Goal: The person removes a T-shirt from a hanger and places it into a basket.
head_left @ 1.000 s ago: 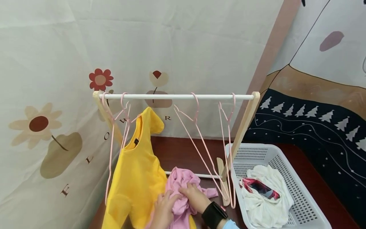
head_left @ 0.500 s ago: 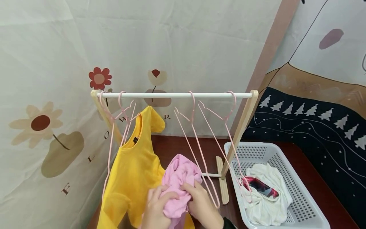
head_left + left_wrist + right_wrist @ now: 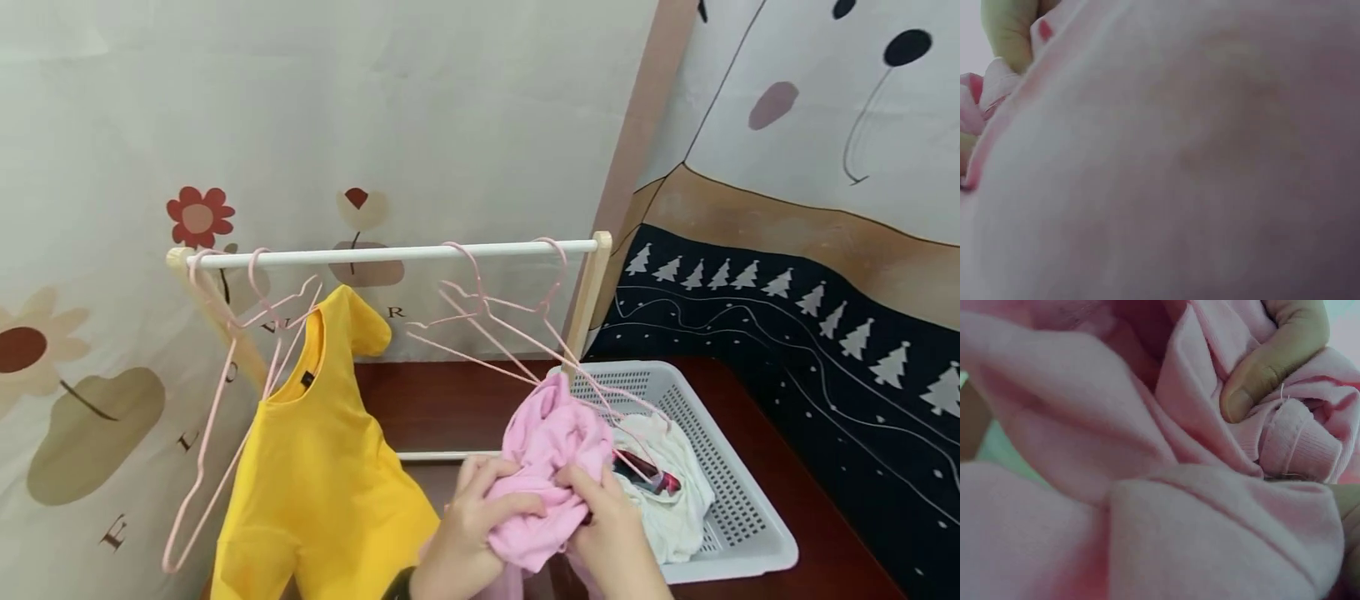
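Observation:
A bunched pink garment is gripped between both hands, in front of the hangers at the rack's right half. My left hand pinches its left side, thumb lying across the folds. On the other side my right hand holds the cloth with thumb and curled fingers. Pink cloth fills most of the left wrist view, blurred. In the right wrist view a ribbed pink edge shows beside a thumb. Two pink hangers on the right slant behind the garment, their lower ends partly hidden.
A yellow long-sleeved top hangs at the left of the white rail, beside a bare pink hanger. At right stands a grey perforated basket with white cloth and a dark red patterned item.
Both hands have raised the pink garment and carried it rightward, from beside the yellow top to before the right hangers. Those hangers have swung round. The view has turned right.

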Tool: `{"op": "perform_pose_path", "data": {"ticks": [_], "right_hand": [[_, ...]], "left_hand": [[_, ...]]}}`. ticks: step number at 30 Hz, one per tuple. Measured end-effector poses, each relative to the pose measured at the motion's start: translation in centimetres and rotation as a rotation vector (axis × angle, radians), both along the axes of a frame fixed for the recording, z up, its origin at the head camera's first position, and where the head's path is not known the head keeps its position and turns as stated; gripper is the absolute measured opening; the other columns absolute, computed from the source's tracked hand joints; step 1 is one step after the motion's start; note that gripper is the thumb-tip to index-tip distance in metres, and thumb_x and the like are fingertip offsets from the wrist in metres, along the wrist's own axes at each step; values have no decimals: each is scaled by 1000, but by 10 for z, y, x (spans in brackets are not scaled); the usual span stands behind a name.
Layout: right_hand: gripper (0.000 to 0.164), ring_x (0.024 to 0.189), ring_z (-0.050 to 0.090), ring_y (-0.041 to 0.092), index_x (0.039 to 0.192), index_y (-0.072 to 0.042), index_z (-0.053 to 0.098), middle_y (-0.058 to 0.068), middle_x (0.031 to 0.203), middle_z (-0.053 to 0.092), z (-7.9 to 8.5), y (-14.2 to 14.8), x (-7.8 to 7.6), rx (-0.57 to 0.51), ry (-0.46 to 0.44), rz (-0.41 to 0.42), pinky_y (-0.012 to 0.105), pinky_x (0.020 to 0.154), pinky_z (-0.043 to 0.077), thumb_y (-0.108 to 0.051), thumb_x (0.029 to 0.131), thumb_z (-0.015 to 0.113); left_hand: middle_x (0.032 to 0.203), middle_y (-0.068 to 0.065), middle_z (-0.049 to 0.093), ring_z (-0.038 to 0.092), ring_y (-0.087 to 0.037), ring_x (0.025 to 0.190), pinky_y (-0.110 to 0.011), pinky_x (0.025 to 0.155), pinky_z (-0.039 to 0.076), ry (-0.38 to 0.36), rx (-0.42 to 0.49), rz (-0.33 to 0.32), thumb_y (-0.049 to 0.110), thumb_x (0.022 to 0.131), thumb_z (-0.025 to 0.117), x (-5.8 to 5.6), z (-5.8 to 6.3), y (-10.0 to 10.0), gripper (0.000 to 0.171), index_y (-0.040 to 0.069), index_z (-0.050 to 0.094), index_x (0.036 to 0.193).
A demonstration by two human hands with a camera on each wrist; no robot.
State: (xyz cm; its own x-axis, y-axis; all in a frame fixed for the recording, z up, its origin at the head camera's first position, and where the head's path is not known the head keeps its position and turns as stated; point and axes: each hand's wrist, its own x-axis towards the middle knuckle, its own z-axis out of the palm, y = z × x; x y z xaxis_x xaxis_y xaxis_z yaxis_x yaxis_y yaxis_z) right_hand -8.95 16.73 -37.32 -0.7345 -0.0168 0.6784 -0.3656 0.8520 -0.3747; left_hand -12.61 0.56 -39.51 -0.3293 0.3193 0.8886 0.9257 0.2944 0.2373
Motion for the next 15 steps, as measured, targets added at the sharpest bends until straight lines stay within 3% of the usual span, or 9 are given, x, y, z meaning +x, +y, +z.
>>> {"op": "perform_pose_path", "data": {"ticks": [5, 8, 12, 15], "right_hand": [[49, 73, 60, 34, 78, -17, 61, 15, 86, 58, 21, 25, 3, 2, 69, -92, 51, 60, 49, 15, 44, 74], [46, 74, 56, 38, 79, -13, 62, 19, 86, 55, 36, 40, 7, 13, 127, -154, 57, 61, 47, 20, 48, 70], [42, 77, 46, 37, 82, -7, 63, 22, 85, 49, 50, 54, 7, 56, 194, -209, 55, 58, 45, 25, 56, 64], [38, 76, 41, 35, 83, -5, 62, 22, 83, 46, 48, 64, -2, 98, 225, -212, 46, 56, 39, 25, 60, 60]], "left_hand": [[107, -4, 56, 45, -20, 102, -24, 90, 44, 80, 23, -63, 11, 70, 74, -16, 7, 36, 23, 20, 67, 90], [103, -7, 55, 47, -22, 100, -26, 90, 45, 178, 124, -86, 13, 69, 74, -27, 6, 67, 19, 17, 67, 86], [97, -11, 51, 47, -23, 96, -29, 85, 46, 291, 328, -54, 14, 69, 70, -38, -4, 114, 16, 12, 63, 83], [97, -14, 46, 44, -24, 96, -29, 84, 45, 288, 396, -9, 13, 74, 67, -45, -20, 143, 19, 9, 55, 88]]}}
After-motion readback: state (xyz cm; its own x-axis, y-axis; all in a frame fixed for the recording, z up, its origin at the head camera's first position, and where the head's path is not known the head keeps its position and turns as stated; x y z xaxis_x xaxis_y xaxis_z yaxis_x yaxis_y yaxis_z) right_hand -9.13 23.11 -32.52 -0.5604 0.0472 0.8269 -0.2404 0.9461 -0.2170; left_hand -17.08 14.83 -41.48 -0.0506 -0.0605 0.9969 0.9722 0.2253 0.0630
